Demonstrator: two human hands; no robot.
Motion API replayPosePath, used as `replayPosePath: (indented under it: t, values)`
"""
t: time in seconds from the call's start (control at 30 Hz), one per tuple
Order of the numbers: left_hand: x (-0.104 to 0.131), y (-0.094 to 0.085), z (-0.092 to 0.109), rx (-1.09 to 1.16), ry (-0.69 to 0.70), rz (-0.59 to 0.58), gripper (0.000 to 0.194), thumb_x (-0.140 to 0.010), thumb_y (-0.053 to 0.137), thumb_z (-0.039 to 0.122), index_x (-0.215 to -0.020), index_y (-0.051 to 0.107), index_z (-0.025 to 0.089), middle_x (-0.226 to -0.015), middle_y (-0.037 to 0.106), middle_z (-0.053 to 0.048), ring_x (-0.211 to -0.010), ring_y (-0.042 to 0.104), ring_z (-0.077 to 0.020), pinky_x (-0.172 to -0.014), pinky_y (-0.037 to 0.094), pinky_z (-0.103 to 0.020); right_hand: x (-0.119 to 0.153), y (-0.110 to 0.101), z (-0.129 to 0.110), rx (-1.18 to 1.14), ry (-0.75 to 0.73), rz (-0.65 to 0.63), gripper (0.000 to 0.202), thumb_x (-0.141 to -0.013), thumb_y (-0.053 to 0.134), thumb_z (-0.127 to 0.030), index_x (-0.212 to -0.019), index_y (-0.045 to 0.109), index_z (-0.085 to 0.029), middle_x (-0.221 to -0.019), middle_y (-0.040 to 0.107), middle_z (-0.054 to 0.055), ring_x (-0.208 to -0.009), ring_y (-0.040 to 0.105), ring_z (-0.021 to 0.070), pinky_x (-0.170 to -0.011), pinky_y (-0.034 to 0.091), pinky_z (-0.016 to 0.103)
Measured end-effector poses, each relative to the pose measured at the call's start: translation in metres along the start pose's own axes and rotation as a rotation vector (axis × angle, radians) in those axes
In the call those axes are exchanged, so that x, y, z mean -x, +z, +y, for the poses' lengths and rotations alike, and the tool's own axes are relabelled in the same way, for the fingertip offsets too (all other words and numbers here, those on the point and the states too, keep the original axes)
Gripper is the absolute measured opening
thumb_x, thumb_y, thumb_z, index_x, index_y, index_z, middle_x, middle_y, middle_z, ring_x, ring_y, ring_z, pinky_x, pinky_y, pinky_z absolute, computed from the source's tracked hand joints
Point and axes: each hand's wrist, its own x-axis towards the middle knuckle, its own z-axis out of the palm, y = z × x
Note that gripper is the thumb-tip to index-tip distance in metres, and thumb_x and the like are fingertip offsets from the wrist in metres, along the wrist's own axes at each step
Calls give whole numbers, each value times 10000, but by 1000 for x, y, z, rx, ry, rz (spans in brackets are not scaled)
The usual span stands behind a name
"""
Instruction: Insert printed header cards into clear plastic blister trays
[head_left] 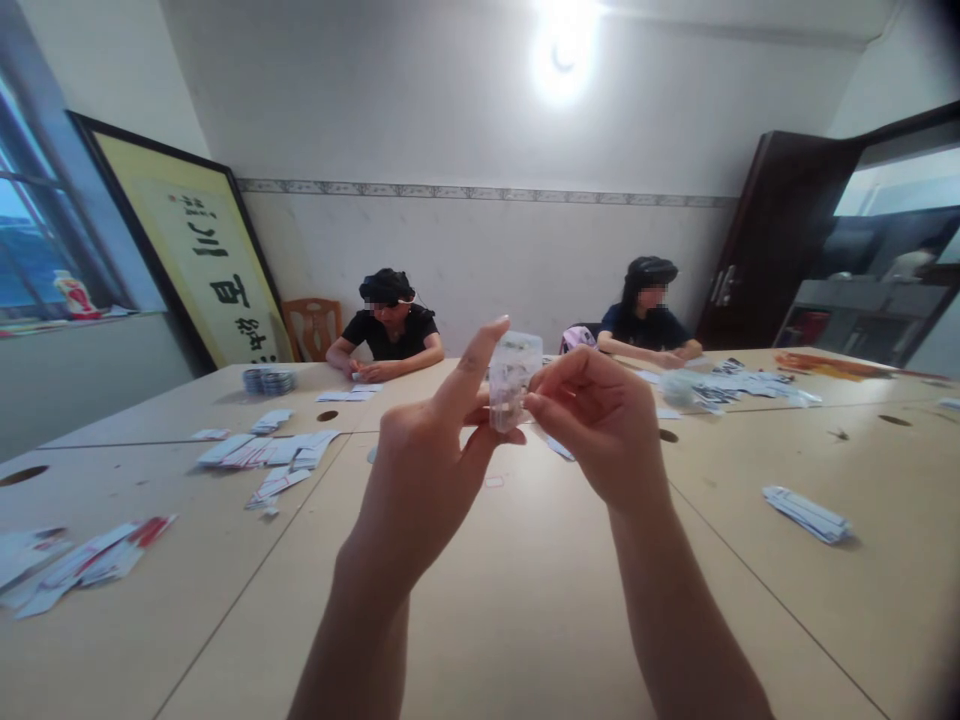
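Dead centre, at the hub of our clock and raised above the table (510,600), it's the clear packet (517,365), upright and caught between two bare hands! Over at eight o'clock, the left hand (431,445) has its forefinger pointing up along the packet's edge, thumb tucked below, the grip closed on the plastic; some fingers are hidden behind it. Round to three, the right hand (604,415) answers with a tight pinch, thumb and forefinger nearly meeting on the packet's right-hand edge, the other fingers curled. What's inside that cloudy plastic? Too blurred to tell.

Out between eight and nine, paper slips (262,452) lie in a loose spread, with more red-marked strips (97,565) nearer the viewer. Right on nine, a row of small stacks (270,381)! Swing to three and there's a jumbled pile (731,385), while a white bundle (808,515) lies alone toward four. Across the table at ten, a person in black (394,335) leans over their hands; at two, another person in dark clothing (645,320), head lowered. And blazing up at twelve, the lamp (566,50).
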Motion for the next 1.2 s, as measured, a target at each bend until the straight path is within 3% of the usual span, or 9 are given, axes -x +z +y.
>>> replayPosePath:
  t: [0.27, 0.7, 0.93, 1.2]
  values:
    - [2, 2, 2, -1, 18, 13, 553, -897, 647, 185, -1432, 541, 273, -760, 784, 28, -685, 729, -140, -694, 571, -207, -1, -2, 0, -7, -17, -29, 193, -767, 778, -180, -705, 598, -209, -680, 602, -23, -647, 568, 115, -589, 515, 262]
    - [4, 9, 1, -86, 104, 73, 534, -921, 620, 180, -1440, 533, 270, -746, 784, 37, -633, 707, -111, -650, 562, -171, 0, 0, -5, -11, 8, 28, 264, -754, 756, -130, -634, 536, -213, -677, 600, -20, -671, 567, 121, -621, 506, 269]
    - [1, 3, -4, -87, 61, 30, 612, -860, 683, 138, -1438, 532, 273, -761, 784, 53, -743, 757, -131, -700, 583, -179, -3, -4, 8, -140, 82, -88, 234, -792, 751, -193, -689, 542, -211, -724, 604, -20, -680, 558, 113, -635, 504, 266]
    - [1, 3, -1, -57, 71, 49, 604, -869, 684, 155, -1440, 530, 280, -775, 784, 44, -726, 749, -136, -706, 593, -194, 0, -5, -4, -130, 96, -97, 272, -758, 797, -192, -677, 538, -212, -743, 605, -14, -720, 580, 124, -677, 531, 285]
